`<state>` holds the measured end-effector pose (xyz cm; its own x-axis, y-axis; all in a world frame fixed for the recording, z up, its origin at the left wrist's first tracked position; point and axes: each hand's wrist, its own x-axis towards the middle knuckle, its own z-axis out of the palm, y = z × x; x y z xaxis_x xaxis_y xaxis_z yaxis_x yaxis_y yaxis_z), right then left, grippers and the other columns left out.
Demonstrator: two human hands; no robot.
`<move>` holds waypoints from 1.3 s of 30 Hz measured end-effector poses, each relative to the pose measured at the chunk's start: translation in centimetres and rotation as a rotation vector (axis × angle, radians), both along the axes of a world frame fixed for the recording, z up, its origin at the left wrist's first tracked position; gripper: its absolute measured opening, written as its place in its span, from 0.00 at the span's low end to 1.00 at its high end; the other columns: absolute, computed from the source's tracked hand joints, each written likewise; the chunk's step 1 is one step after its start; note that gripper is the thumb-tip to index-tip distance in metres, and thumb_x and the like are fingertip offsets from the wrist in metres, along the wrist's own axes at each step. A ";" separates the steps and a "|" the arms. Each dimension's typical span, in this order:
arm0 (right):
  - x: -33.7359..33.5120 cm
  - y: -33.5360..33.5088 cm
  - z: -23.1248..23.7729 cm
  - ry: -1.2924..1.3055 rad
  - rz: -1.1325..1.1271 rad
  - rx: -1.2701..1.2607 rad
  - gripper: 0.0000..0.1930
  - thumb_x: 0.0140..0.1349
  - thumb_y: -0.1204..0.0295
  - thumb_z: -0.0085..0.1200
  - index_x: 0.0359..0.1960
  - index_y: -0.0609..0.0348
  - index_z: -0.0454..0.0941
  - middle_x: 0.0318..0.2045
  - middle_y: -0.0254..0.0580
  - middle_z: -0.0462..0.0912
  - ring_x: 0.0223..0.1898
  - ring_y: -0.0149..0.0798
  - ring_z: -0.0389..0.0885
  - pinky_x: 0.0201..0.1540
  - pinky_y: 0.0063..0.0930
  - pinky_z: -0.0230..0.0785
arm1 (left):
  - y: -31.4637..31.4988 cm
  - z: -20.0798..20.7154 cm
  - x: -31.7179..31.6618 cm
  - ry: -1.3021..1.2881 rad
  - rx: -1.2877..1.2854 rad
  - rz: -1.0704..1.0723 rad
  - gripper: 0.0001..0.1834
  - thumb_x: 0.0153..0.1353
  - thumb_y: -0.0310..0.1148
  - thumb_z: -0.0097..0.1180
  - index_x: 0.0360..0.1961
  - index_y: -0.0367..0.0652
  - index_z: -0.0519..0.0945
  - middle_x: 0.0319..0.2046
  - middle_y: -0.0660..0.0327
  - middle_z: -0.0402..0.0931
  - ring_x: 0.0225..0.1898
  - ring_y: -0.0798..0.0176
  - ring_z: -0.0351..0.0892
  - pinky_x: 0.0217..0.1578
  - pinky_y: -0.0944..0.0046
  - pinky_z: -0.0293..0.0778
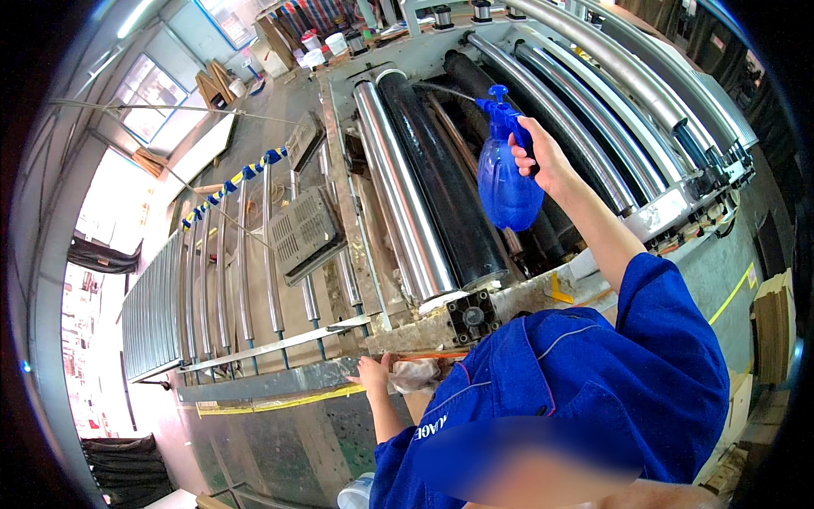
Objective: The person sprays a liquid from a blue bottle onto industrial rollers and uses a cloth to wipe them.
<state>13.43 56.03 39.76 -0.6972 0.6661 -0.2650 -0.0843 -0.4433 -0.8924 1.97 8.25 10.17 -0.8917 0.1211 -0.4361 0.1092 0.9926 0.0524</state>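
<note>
My right hand point(543, 157) grips the handle of a blue see-through pump spray bottle point(507, 182), held upright above the machine's rollers. From its nozzle a thin jet of liquid point(445, 90) reaches left toward the far end of a black roller point(437, 178). Right beside that roller lies a shiny chrome roller point(405, 187). My left hand point(371, 373) rests at the near edge of the machine frame point(288, 388), its fingers stretched out. A crumpled, pale, filmy piece point(415, 371) lies next to it; I cannot tell whether they touch.
More metal rollers point(585, 119) fill the machine's right side. To the left runs a roller conveyor point(242, 271) with a grey vented box point(303, 231) above it. A black square bearing block point(473, 318) sits close to my body. Stacked boards point(772, 327) stand at the right.
</note>
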 end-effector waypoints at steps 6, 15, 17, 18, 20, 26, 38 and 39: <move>-0.4 0.3 0.2 -0.003 -0.006 0.021 0.19 0.59 0.51 0.44 0.24 0.54 0.69 0.11 0.24 0.62 0.11 0.20 0.54 0.15 0.16 0.47 | 0.2 -1.0 -0.8 -0.002 -0.058 0.005 0.39 0.51 0.62 0.50 0.48 0.34 0.70 0.46 0.50 0.74 0.51 0.50 0.72 0.57 0.27 0.34; -1.3 0.1 0.5 0.012 0.012 0.016 0.19 0.60 0.52 0.44 0.24 0.54 0.69 0.11 0.25 0.62 0.11 0.20 0.54 0.15 0.17 0.47 | -0.5 -3.6 -1.3 -0.059 0.032 0.056 0.34 0.50 0.58 0.54 0.44 0.37 0.72 0.44 0.50 0.76 0.48 0.48 0.74 0.57 0.28 0.29; -1.5 -0.2 0.4 0.017 0.026 0.038 0.19 0.60 0.52 0.44 0.24 0.55 0.69 0.11 0.24 0.62 0.11 0.20 0.54 0.15 0.17 0.47 | -0.5 -3.8 -1.0 0.014 0.068 0.061 0.32 0.50 0.57 0.55 0.43 0.38 0.73 0.43 0.50 0.76 0.47 0.48 0.75 0.57 0.28 0.29; -1.6 -0.3 0.4 0.020 0.034 0.049 0.19 0.60 0.52 0.43 0.24 0.55 0.69 0.11 0.24 0.62 0.11 0.20 0.54 0.15 0.17 0.47 | -0.6 -3.9 -0.8 0.015 0.070 0.069 0.32 0.50 0.57 0.55 0.43 0.38 0.73 0.42 0.50 0.77 0.47 0.49 0.75 0.57 0.27 0.30; -1.7 -0.4 0.4 0.015 0.056 0.040 0.19 0.60 0.52 0.42 0.23 0.54 0.69 0.12 0.25 0.62 0.11 0.21 0.53 0.16 0.18 0.47 | 0.3 -2.7 -0.3 0.010 0.073 0.072 0.31 0.50 0.56 0.55 0.42 0.38 0.73 0.42 0.50 0.77 0.47 0.49 0.75 0.57 0.27 0.31; -2.5 -1.1 0.2 0.025 0.108 0.013 0.19 0.60 0.52 0.42 0.23 0.55 0.68 0.12 0.25 0.62 0.12 0.22 0.53 0.17 0.19 0.48 | 0.6 -1.6 0.1 0.010 0.035 0.092 0.27 0.53 0.54 0.54 0.41 0.40 0.73 0.40 0.51 0.78 0.46 0.49 0.75 0.57 0.28 0.32; -3.1 -1.8 0.1 0.017 0.105 0.017 0.19 0.60 0.53 0.42 0.23 0.55 0.68 0.12 0.25 0.62 0.12 0.21 0.53 0.17 0.19 0.47 | -0.1 -1.4 0.3 0.074 0.112 0.084 0.28 0.48 0.55 0.57 0.44 0.46 0.77 0.39 0.52 0.79 0.44 0.50 0.77 0.59 0.31 0.34; -3.1 -1.8 0.1 0.015 0.103 0.018 0.19 0.60 0.53 0.42 0.23 0.55 0.68 0.12 0.25 0.62 0.12 0.21 0.53 0.17 0.19 0.47 | -0.3 -1.6 0.3 0.085 0.112 0.088 0.29 0.47 0.55 0.58 0.45 0.47 0.77 0.39 0.53 0.79 0.44 0.50 0.77 0.59 0.32 0.34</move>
